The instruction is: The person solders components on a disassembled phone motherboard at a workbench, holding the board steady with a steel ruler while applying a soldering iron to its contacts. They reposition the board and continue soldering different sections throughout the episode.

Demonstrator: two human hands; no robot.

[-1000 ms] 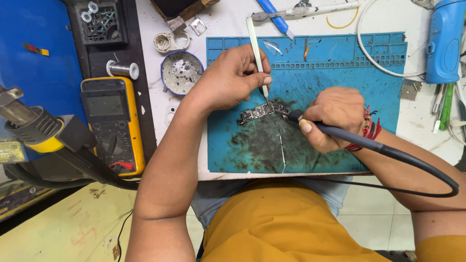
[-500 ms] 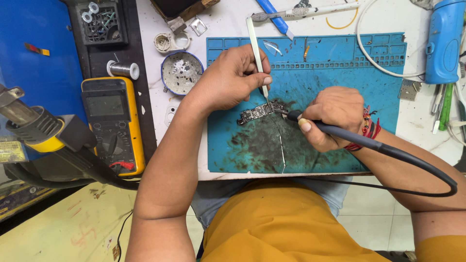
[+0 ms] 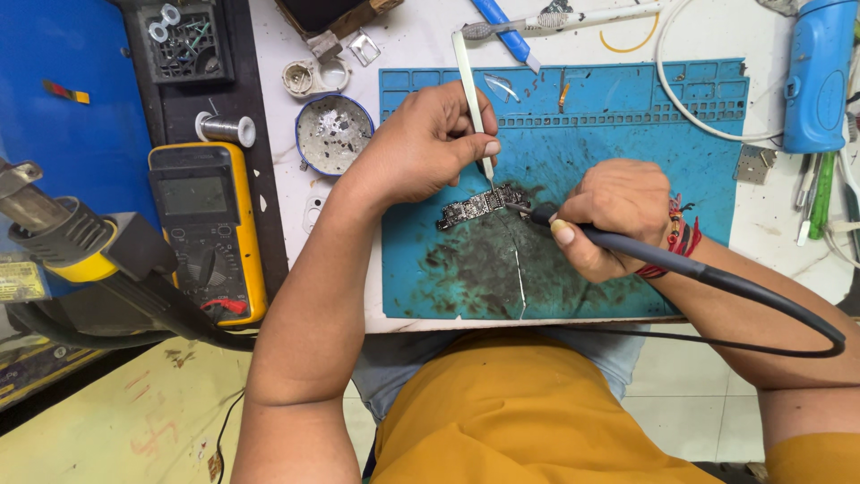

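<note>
**Bench inventory: small circuit board under two hand tools**

Head view, looking down.

- Mat (image 3: 627,125): blue, rubbery, rectangular, with moulded ridges and small trays along its far edge; the middle is smeared with dark, sooty residue. It lies on a white, speckled tabletop (image 3: 421,45).
- Board (image 3: 473,208): narrow, long, dark, densely studded with tiny metallic parts; flat on the mat near its centre, between the two hands.
- Left hand (image 3: 421,143): fingers curled shut around pale, slim tweezers (image 3: 472,99), thumb and forefinger pinching low on the shaft; the tip comes down at the board's far edge.
- Right hand (image 3: 614,211): closed in a pen grip around a soldering iron (image 3: 573,231), black, smooth and round-handled; its fine metal tip meets the board's right end. A thick dark cable (image 3: 788,305) loops off over the forearm. Red threads (image 3: 681,237) circle the wrist.
- Tin (image 3: 333,134): round, shallow, blue-rimmed, holding grey crusted matter; left of the mat.
- Multimeter (image 3: 210,233): yellow-cased, with grey screen and black dial; on a dark strip at the left.
- Heat gun (image 3: 67,233): black and yellow body, metal nozzle; at the near left.
- Solder spool (image 3: 226,128): small, silvery; beyond the multimeter.
</note>
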